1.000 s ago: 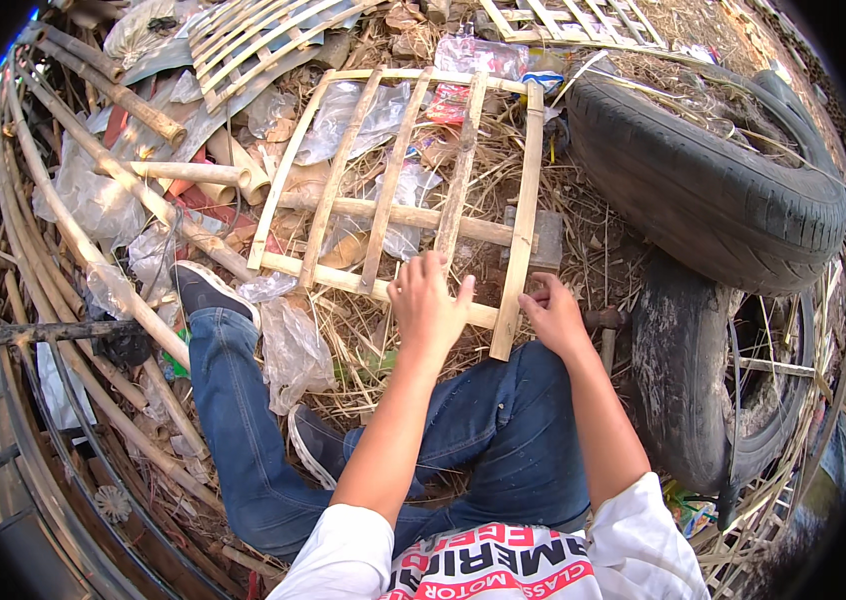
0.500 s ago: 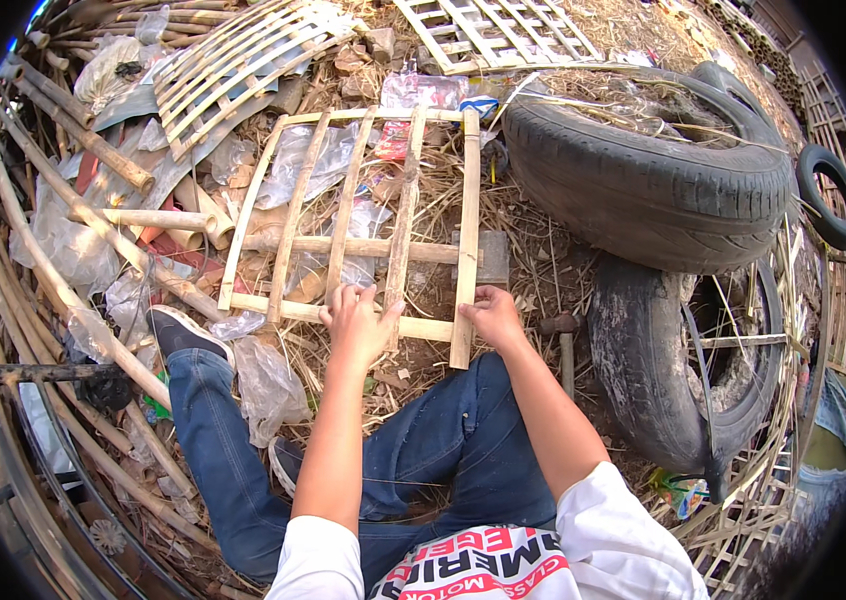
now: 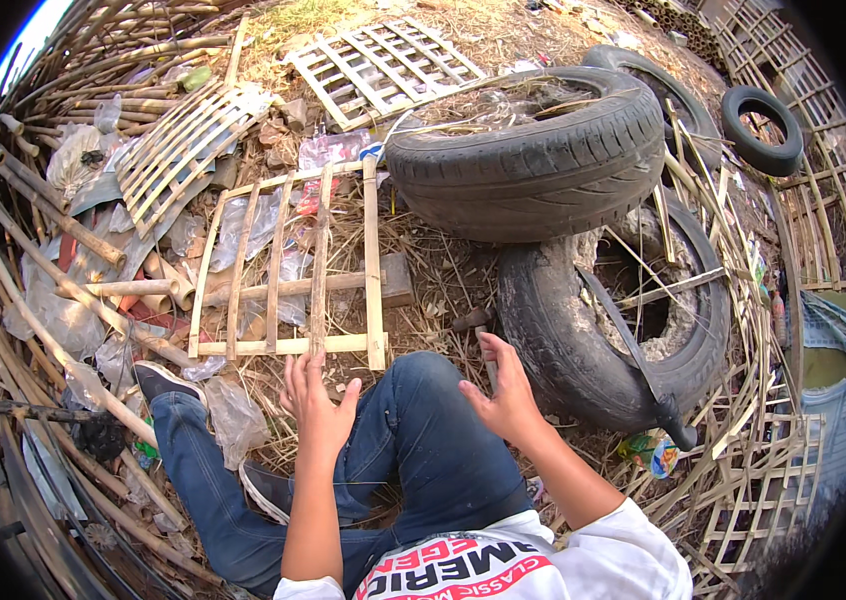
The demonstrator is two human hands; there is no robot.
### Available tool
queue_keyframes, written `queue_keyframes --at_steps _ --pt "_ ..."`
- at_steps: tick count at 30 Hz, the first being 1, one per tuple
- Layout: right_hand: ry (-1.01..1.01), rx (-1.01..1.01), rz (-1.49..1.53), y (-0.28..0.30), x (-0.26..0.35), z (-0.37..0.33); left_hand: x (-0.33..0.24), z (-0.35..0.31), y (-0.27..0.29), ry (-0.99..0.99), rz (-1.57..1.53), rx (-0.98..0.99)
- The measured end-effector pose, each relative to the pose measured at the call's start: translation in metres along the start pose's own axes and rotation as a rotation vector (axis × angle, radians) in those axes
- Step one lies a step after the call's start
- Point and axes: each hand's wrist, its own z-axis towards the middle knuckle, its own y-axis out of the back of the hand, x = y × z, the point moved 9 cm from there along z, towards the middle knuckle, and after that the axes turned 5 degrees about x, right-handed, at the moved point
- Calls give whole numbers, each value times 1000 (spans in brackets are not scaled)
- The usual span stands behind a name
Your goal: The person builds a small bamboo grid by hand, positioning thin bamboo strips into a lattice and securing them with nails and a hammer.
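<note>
A bamboo lattice frame (image 3: 374, 265) of upright slats and crosspieces lies on the littered ground before me. Its middle crosspiece rests by a grey block (image 3: 397, 280). My left hand (image 3: 320, 405) is at the frame's lower edge, fingers stretched out and holding nothing; whether the fingertips touch a slat end I cannot tell. My right hand (image 3: 509, 395) hangs over the ground right of my raised knee, empty, with thumb and fingers apart. Just beyond it lies a hammer (image 3: 471, 319), its handle partly hidden behind the fingers.
Two large worn tyres (image 3: 533, 165) (image 3: 583, 360) stand close on the right, one partly on the other. Two more bamboo lattices (image 3: 383, 70) (image 3: 188, 150) lie farther off. Bamboo poles (image 3: 53, 210) heap up at left, among plastic bags (image 3: 240, 420). A small tyre (image 3: 763, 130) sits far right.
Both hands have let go of the bamboo frame and drawn back from it. My right hand has moved toward the hammer and opened. The whole view has shifted toward the right.
</note>
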Motion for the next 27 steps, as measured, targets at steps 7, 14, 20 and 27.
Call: queue_keyframes --at_steps 7,14,20,27 --pt "-68 -342 -208 161 -25 -74 -206 -19 -63 -493 -74 187" --pt "-157 -427 -348 230 -55 -113 -296 -31 -123 -811 -144 255" --pt "-222 -375 -347 247 -68 -102 -313 -12 -158 -1033 -259 221" --pt "-115 -379 -411 264 -21 -26 -313 12 -179 -1084 -467 208"
